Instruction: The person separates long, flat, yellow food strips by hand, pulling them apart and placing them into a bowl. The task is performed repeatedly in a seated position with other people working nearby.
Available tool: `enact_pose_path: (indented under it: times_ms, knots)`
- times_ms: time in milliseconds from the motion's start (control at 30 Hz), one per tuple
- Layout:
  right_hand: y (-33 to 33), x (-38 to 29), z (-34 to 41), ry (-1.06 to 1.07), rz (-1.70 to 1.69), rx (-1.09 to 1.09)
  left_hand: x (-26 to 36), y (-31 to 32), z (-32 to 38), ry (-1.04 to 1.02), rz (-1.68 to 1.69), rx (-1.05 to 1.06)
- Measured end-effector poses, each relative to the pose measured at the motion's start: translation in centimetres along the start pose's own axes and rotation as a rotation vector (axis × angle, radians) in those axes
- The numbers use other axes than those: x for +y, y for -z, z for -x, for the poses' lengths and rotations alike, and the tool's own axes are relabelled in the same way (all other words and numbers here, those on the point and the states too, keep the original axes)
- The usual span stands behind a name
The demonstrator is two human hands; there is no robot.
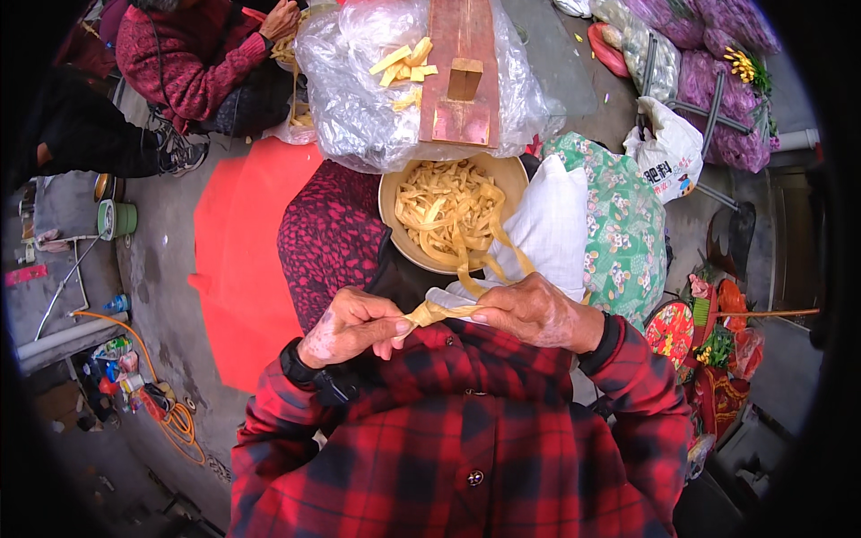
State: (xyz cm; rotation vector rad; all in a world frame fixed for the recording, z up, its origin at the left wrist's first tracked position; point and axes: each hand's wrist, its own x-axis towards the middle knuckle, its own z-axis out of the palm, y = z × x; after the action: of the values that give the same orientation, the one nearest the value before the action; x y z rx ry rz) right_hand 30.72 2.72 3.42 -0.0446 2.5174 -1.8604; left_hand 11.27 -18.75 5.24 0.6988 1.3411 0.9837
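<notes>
A knotted yellow strip [432,313], which looks like tofu skin, is stretched between my hands. My left hand [356,326] pinches the short end beside the knot. On the other side, my right hand [538,313] grips the strip between thumb and fingers. Loose yellow strips [488,265] trail from near my right hand into a round basin [389,195] between my knees. A tangled heap of the same strips [447,212] fills much of the basin. White cloth [555,222] lies over my leg, right of the basin.
Ahead, clear plastic sheeting [356,87] lies under a reddish wooden board [464,128] and a small pile of yellow pieces [407,64]. A red sheet [249,269] covers ground at left. Another person [195,74] sits at upper left. A metal-framed chair [713,111] and a printed white sack [666,148] stand right.
</notes>
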Motion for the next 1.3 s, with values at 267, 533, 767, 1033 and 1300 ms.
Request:
enact_pose_path:
  times_ms: [267, 533, 767, 1033, 1300]
  knots:
    - [-0.1, 1.1, -0.3, -0.061, -0.043, 0.003, 0.6, 0.1, -1.8, -0.325, -0.539, 0.085]
    - [0.4, 1.6, -0.3, -0.085, -0.084, -0.014, 0.3, -2.7, -4.8, -0.373, -0.47, -0.039]
    - [0.0, -0.5, 0.6, -0.049, -0.097, -0.146, 1.1, -2.4, -1.7, -0.349, -0.5, -0.186]
    - [0.5, 0.7, -3.5, 0.261, 0.122, 0.121, 4.7, 2.7, -1.4, -0.333, -0.653, 0.168]
    - [7.5, 6.6, -8.6, -0.032, 0.102, 0.367, 5.7, 7.1, -13.8, -0.341, -0.575, 0.335]
